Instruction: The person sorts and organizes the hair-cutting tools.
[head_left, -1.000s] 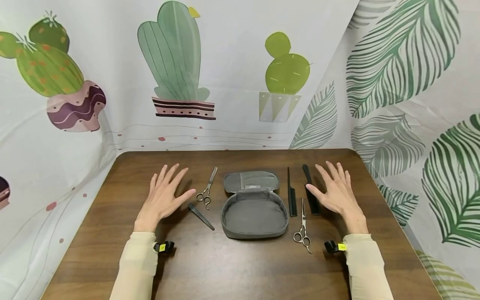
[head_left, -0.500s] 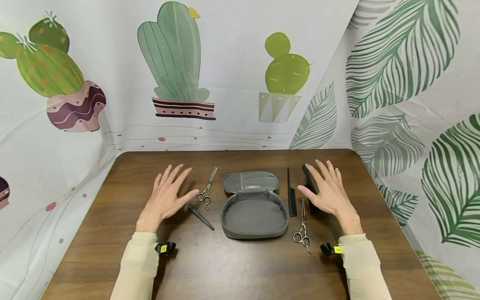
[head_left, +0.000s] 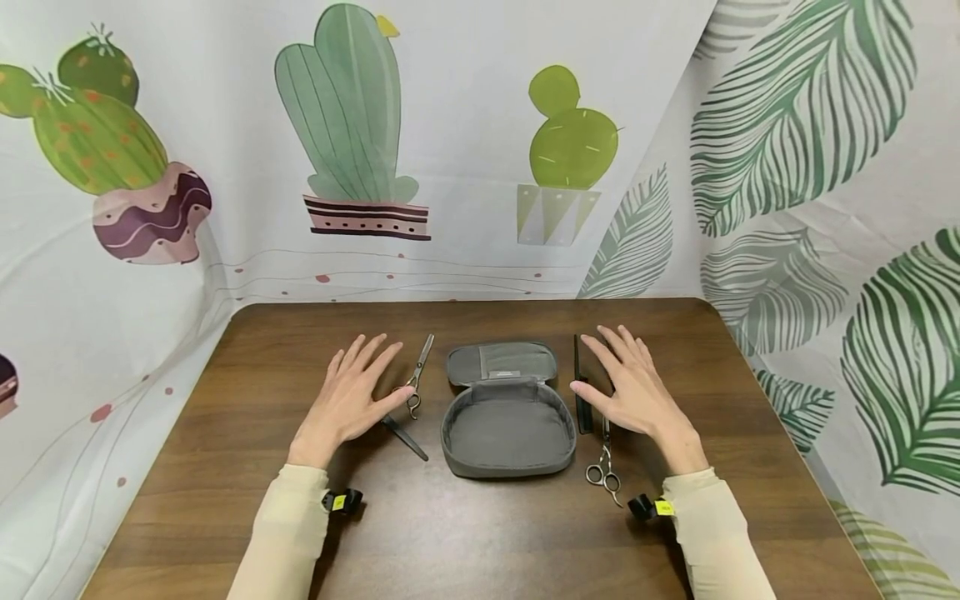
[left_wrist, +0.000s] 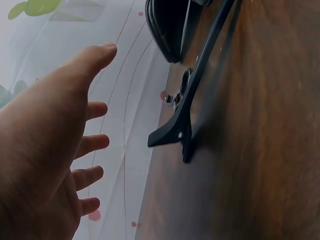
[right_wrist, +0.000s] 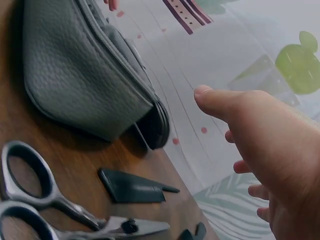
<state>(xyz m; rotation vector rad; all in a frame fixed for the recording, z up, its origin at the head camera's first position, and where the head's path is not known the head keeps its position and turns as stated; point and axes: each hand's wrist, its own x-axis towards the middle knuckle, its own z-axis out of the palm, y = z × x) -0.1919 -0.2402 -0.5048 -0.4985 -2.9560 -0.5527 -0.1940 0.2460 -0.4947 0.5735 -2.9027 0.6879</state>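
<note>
Left hand (head_left: 352, 398) hovering palm down over the dark brown wood-grain table (head_left: 225, 467), fingers straight and spread, gripping nothing; thumb tip reaching toward the handle rings of the silver steel scissors (head_left: 416, 382) lying just right of it, blades pointing away toward the backdrop. Contact between thumb and rings not clear from the head view. Lying under and just right of the thumb, a slim black plastic hair clip (head_left: 405, 437), slanting toward the near edge; same clip (left_wrist: 192, 95) showing in the left wrist view flat on the wood, apart from the spread fingers (left_wrist: 90, 142).

Sitting at table centre, an open grey leather-look zip pouch (head_left: 508, 425), lid folded back and lying flat behind it, inside showing only grey lining. Pouch wall (right_wrist: 75, 75) filling the upper left of the right wrist view.

Lying just right of the pouch, a narrow black plastic tail comb (head_left: 581, 392), running front to back, its near part partly covered by the right thumb. Right hand (head_left: 628, 390) hovering palm down, fingers straight and slightly spread, holding nothing, blocking the head view of whatever lies beneath the palm. Poking out from below that hand, a second pair of silver steel scissors (head_left: 604, 467), rings toward the near edge; rings (right_wrist: 27, 187) showing large in the right wrist view, with the black comb end (right_wrist: 132, 186) just beyond them.

Hanging behind and around the table, a white cloth backdrop printed with cacti (head_left: 352, 125) and green leaves.
</note>
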